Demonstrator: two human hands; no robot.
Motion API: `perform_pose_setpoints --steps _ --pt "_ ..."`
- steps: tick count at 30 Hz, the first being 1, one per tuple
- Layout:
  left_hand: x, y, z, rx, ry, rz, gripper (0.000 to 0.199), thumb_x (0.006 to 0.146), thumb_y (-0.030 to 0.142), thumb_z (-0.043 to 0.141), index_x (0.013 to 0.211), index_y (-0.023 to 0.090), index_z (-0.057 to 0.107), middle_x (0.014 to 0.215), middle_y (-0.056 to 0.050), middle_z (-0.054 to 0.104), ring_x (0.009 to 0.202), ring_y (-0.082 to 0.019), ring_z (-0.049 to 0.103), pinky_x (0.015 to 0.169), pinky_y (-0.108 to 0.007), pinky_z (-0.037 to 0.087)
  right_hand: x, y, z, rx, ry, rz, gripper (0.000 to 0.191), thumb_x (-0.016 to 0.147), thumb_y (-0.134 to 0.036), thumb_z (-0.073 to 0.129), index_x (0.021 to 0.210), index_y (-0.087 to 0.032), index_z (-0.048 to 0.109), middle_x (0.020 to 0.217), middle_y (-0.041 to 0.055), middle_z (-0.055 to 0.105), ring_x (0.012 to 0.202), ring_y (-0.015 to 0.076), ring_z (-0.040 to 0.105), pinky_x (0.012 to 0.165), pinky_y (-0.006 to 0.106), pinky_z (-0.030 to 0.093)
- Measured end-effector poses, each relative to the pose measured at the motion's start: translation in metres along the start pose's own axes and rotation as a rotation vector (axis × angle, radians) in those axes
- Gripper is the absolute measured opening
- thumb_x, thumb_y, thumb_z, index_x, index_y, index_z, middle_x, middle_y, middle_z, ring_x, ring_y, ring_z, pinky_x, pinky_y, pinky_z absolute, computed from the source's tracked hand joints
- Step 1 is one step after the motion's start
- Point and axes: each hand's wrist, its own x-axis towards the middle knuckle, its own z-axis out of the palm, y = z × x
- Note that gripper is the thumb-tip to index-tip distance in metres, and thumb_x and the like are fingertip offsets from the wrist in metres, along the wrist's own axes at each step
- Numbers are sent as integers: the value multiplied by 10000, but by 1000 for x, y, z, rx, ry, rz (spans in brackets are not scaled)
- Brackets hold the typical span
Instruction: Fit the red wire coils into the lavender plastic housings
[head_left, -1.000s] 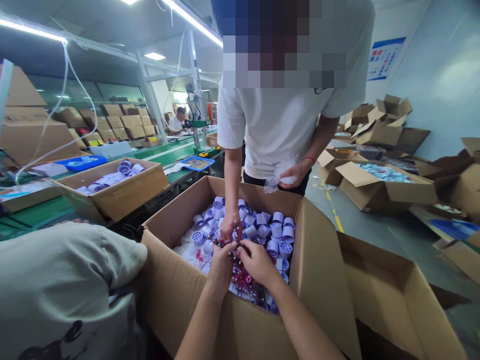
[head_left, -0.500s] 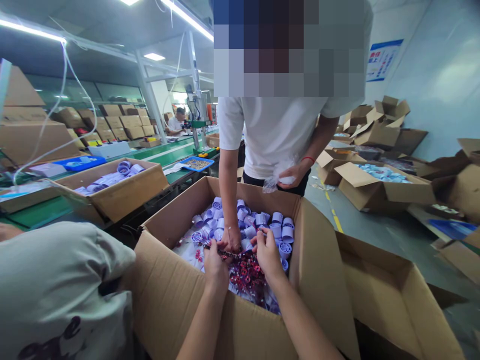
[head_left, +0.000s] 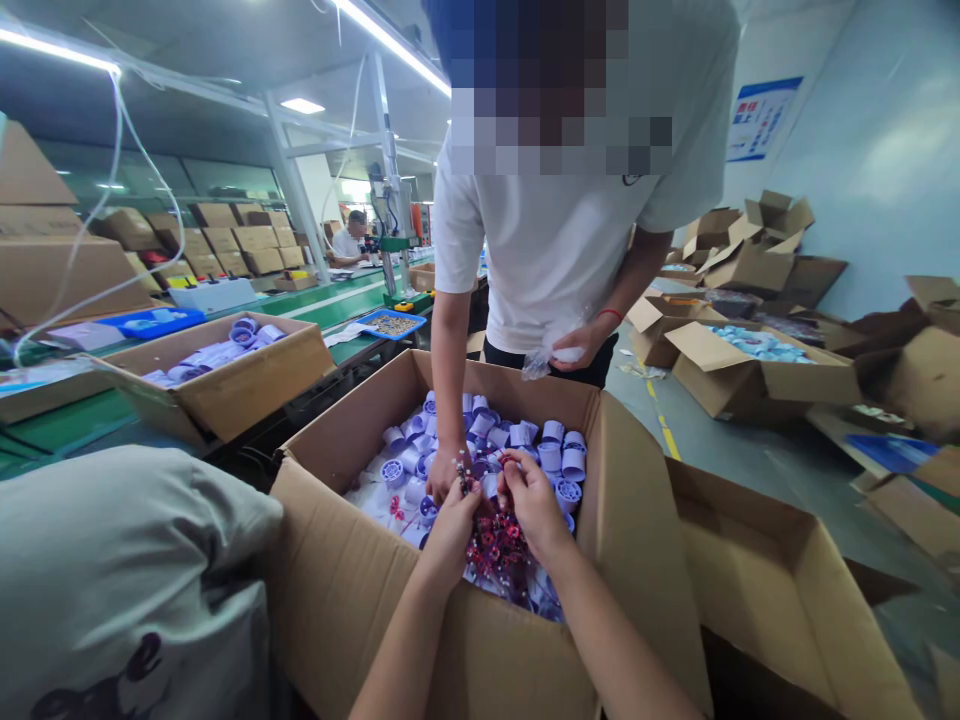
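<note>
Over an open cardboard box [head_left: 337, 420], my left hand [head_left: 454, 520] is closed on a dark beaded strand [head_left: 463, 480]. To its right, my right hand [head_left: 531, 498] pinches a thin red piece at its fingertips. A tangle of red and pink flower-like beaded pieces [head_left: 496, 545] hangs between and below my hands. Purple-white plastic cylinders [head_left: 551, 457] fill the box around it. Another person's hand [head_left: 448, 470] reaches into the box just beyond my left hand, and that person's other hand [head_left: 581, 345] holds a clear plastic bag.
A second box [head_left: 225, 385] of purple rolls stands at left by the green bench. Grey fabric [head_left: 135, 570] fills the lower left. An open carton [head_left: 795, 600] lies at right, with more boxes [head_left: 757, 375] behind it. A blue tray [head_left: 391, 325] of small parts sits on the bench.
My left hand has moved right and up, closer to my right hand, and its strand now points upward. The other person's hand in the box has shifted slightly left.
</note>
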Motion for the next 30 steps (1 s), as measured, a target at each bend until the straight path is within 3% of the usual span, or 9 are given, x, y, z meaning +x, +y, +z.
perform_pose_setpoints --steps 3,6,11,16,24,30 --pt "-7 6 7 -26 -157 -134 253 575 333 785 777 218 687 815 -62 711 893 -260 654 789 -329 492 -1 -3 1 123 -20 15 378 663 -522 635 889 -236 539 520 -86 511 410 107 456 407 233 369" --pt "-10 9 10 -48 -182 -129 264 587 345 794 809 230 711 877 -80 716 936 -272 645 803 -335 493 -2 -2 2 202 -4 44 360 656 -484 647 899 -247 527 538 -76 541 442 132 510 435 253 398" --pt "-9 8 9 -5 -175 -50 362 602 417 796 875 197 709 832 -69 706 876 -245 643 803 -317 481 -2 -2 4 226 87 52 309 660 -438 640 888 -251 546 566 -55 582 479 146 536 460 257 410" --pt "-6 2 5 163 -140 -33 482 434 284 881 841 145 662 746 -32 682 732 -192 616 717 -292 476 -3 -2 10 286 140 48 318 591 -422 696 831 -250 577 537 -69 585 482 131 520 483 253 434" --pt "2 -1 3 170 -60 52 524 405 232 875 879 145 668 876 -59 719 866 -236 641 815 -316 479 -5 5 17 279 107 58 251 565 -364 704 766 -233 630 572 -57 622 535 122 544 538 247 451" --pt "7 -8 0 195 -26 85 486 400 234 870 834 138 674 823 -63 716 830 -237 638 799 -317 465 -5 8 20 250 151 56 231 569 -367 669 749 -229 629 558 -64 593 502 110 518 528 242 436"
